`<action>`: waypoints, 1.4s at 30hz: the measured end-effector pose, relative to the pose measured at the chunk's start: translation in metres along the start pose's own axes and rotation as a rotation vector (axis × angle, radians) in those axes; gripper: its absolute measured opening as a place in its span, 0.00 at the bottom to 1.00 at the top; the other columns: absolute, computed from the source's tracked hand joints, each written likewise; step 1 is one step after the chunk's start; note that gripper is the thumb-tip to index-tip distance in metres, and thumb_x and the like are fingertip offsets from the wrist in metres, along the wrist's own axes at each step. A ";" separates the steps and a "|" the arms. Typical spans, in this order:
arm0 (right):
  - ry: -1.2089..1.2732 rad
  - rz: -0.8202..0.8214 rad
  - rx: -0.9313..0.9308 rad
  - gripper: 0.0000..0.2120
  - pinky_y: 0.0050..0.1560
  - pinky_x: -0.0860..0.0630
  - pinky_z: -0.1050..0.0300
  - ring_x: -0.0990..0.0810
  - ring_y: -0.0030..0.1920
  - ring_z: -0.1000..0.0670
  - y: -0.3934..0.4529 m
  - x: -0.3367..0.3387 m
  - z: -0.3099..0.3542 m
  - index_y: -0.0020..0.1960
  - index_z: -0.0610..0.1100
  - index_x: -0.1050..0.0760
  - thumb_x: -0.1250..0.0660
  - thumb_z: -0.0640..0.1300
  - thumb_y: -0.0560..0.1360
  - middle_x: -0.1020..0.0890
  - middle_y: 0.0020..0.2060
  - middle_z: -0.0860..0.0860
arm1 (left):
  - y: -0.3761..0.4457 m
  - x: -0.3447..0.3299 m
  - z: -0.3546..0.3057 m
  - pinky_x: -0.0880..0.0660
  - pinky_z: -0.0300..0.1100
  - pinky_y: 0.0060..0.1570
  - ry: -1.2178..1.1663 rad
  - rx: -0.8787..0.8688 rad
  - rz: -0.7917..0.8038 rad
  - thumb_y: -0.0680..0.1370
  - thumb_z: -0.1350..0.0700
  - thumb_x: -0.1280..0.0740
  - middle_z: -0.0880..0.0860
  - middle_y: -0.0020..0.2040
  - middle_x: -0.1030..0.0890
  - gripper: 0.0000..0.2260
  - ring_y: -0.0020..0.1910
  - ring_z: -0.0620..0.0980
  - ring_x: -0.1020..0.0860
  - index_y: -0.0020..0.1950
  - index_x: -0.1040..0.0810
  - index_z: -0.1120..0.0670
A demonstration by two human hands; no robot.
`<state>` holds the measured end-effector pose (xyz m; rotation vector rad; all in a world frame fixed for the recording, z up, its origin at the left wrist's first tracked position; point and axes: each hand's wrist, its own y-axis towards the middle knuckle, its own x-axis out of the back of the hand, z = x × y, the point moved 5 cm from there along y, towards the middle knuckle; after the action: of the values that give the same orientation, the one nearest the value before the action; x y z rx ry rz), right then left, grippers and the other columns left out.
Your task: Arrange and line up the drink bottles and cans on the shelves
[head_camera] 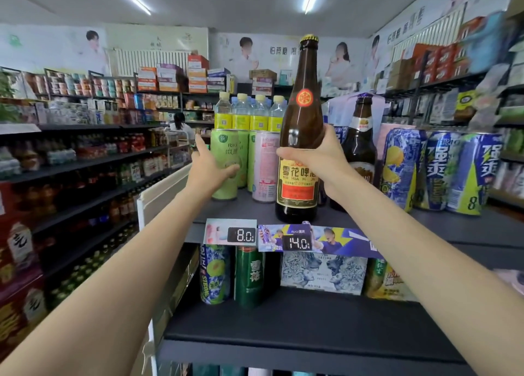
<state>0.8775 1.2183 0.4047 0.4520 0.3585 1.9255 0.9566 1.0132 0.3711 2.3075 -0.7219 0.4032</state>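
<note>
Presently, head view: the right hand (317,160) has its fingers (286,153) clamped round the brown Xue Hua beer bottle (297,137) at mid-body, just above the yellow-and-red label. The bottle is upright near the front edge of the upper shelf (425,225); whether its base rests on the shelf or is just lifted cannot be told. A second brown beer bottle (360,146) stands just behind the right hand. The left hand (211,166) reaches to the green RIO can (225,169), fingers apart and mostly straight, palm against the can's side, not closed round it. A pink can (265,166) stands between green can and bottle.

Judgement: the bottle is glass, full, heavy, stiff, fragile and smooth; a mid-body grip suits it. The cans are light and easily toppled. Both arms are extended forward, wrists level with the shelf
</note>
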 end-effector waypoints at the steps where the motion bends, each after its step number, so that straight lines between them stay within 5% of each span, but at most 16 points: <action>1: 0.011 -0.007 -0.003 0.35 0.57 0.27 0.47 0.24 0.56 0.50 0.001 0.000 -0.001 0.60 0.51 0.35 0.20 0.45 0.59 0.23 0.55 0.52 | -0.006 0.005 -0.007 0.37 0.49 0.65 0.041 -0.067 -0.044 0.72 0.54 0.29 0.63 0.71 0.40 0.44 0.69 0.59 0.36 0.75 0.57 0.59; 7: 0.141 -0.007 0.087 0.39 0.58 0.26 0.46 0.22 0.54 0.51 -0.007 0.009 0.017 0.66 0.46 0.36 0.21 0.39 0.60 0.22 0.55 0.51 | -0.062 0.040 -0.039 0.33 0.46 0.58 0.143 -0.536 -0.390 0.74 0.61 0.36 0.63 0.57 0.28 0.21 0.57 0.59 0.28 0.65 0.34 0.66; 15: 0.167 0.117 0.218 0.37 0.58 0.23 0.48 0.20 0.55 0.51 -0.098 0.017 0.065 0.65 0.45 0.35 0.21 0.42 0.61 0.20 0.56 0.51 | -0.153 0.060 -0.020 0.36 0.38 0.53 0.078 -0.521 -0.370 0.74 0.59 0.40 0.61 0.53 0.27 0.16 0.53 0.57 0.28 0.60 0.31 0.65; 18: 0.123 0.182 0.212 0.45 0.57 0.23 0.48 0.20 0.56 0.50 -0.155 0.014 0.054 0.67 0.45 0.36 0.19 0.48 0.55 0.21 0.58 0.49 | -0.204 0.059 0.001 0.37 0.36 0.53 0.033 -0.503 -0.322 0.75 0.60 0.38 0.61 0.52 0.26 0.15 0.52 0.55 0.28 0.59 0.31 0.65; 21: 0.053 0.250 0.160 0.41 0.59 0.24 0.48 0.21 0.57 0.53 -0.207 -0.001 0.020 0.63 0.49 0.34 0.20 0.50 0.54 0.21 0.57 0.51 | -0.258 0.053 0.040 0.37 0.35 0.51 0.019 -0.412 -0.263 0.74 0.61 0.38 0.61 0.52 0.26 0.14 0.51 0.52 0.29 0.58 0.30 0.65; 27: -0.006 0.301 0.102 0.36 0.57 0.25 0.60 0.23 0.56 0.59 -0.304 -0.022 -0.121 0.56 0.56 0.34 0.20 0.47 0.54 0.22 0.54 0.58 | -0.356 -0.006 0.166 0.34 0.42 0.53 0.124 -0.207 -0.083 0.74 0.59 0.38 0.59 0.52 0.26 0.16 0.52 0.56 0.27 0.59 0.31 0.63; 34: -0.086 0.317 -0.096 0.41 0.60 0.27 0.45 0.23 0.57 0.53 -0.406 -0.050 -0.391 0.60 0.52 0.34 0.21 0.52 0.50 0.21 0.53 0.56 | -0.473 -0.156 0.336 0.34 0.43 0.45 0.116 -0.153 0.088 0.73 0.52 0.44 0.57 0.45 0.27 0.12 0.46 0.51 0.30 0.54 0.34 0.55; 42: -0.176 0.322 -0.161 0.40 0.50 0.28 0.71 0.23 0.52 0.64 -0.501 -0.046 -0.629 0.59 0.56 0.34 0.21 0.52 0.50 0.22 0.50 0.66 | -0.575 -0.310 0.504 0.34 0.42 0.44 0.162 -0.182 0.158 0.72 0.52 0.44 0.54 0.45 0.26 0.13 0.45 0.50 0.29 0.55 0.32 0.53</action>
<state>1.0043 1.3408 -0.3813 0.5953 0.0136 2.1852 1.0953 1.1428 -0.4322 2.0293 -0.8265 0.5652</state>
